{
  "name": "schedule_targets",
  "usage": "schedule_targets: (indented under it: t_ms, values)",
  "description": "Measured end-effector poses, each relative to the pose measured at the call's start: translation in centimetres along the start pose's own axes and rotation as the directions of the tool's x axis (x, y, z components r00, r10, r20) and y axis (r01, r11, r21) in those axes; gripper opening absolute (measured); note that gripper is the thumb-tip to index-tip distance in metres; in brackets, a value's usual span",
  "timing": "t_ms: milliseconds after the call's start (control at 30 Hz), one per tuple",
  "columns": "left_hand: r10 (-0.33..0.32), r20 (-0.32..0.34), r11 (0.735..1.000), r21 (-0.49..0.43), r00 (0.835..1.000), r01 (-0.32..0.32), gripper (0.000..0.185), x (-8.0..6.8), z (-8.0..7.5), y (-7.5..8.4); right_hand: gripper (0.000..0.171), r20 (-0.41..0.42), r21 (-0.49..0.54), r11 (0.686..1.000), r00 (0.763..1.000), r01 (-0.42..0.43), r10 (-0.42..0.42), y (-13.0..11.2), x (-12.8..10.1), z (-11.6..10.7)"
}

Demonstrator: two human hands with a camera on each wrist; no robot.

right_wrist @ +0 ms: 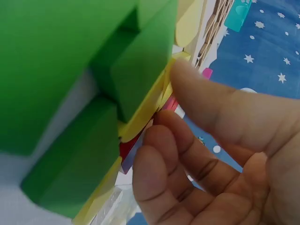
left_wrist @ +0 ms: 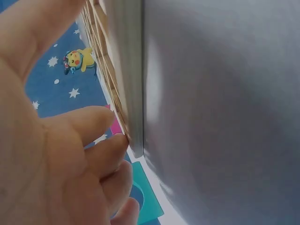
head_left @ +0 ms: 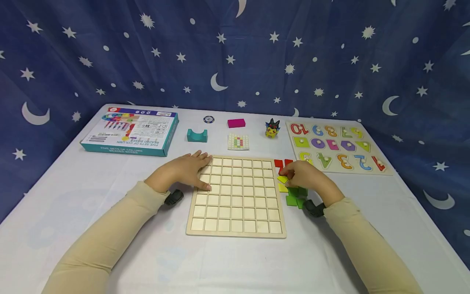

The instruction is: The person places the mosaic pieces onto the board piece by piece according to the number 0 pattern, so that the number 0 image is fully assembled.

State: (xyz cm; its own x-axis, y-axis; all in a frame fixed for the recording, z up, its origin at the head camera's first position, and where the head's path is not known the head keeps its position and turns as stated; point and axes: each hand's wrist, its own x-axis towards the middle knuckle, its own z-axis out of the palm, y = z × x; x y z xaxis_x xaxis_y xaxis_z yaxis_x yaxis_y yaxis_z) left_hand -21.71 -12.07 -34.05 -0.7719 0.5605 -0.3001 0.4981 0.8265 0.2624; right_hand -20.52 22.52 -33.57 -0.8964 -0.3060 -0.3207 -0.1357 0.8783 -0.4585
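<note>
Wooden grid board [head_left: 236, 198] lies flat on the white table [head_left: 147, 253], nearest the person, cells bare. Left hand [head_left: 185, 171] rests flat on the board's far-left corner, fingers straight and slightly spread; left wrist view shows fingertips [left_wrist: 110, 145] touching the board edge. Right hand [head_left: 306, 175] sits just right of the board over a pile of tiles, fingers curled, seemingly pinching a yellow tile [head_left: 282, 179], though the grip is partly hidden. Green tiles [head_left: 295, 197] lie under the wrist, red tiles [head_left: 282, 163] just beyond. Farther back: number puzzle [head_left: 335, 147] at right, pattern card [head_left: 238, 141], teal block [head_left: 197, 135], pink block [head_left: 236, 123], yellow figure [head_left: 272, 128], box [head_left: 130, 131] at left.
</note>
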Motion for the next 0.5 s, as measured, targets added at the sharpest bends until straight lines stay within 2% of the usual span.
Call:
schedule_targets:
  t_ms: [133,267,500]
  values:
    - [-0.004,0.017,1.000,-0.001,1.000,0.004,0.100,0.03,0.09,-0.08,0.033,0.002,-0.006,1.000,1.000,-0.013,0.013,0.02,0.31,0.08]
    - [-0.009,0.030,1.000,-0.003,1.000,0.009,0.101,0.11,0.17,-0.15,0.034,0.002,-0.037,0.999,1.000,0.025,-0.025,-0.22,0.40,0.17]
    - [-0.009,0.041,1.000,-0.011,0.999,0.010,0.101,0.30,0.33,-0.34,0.021,-0.011,-0.061,0.992,0.994,0.107,-0.108,-0.14,0.65,0.47]
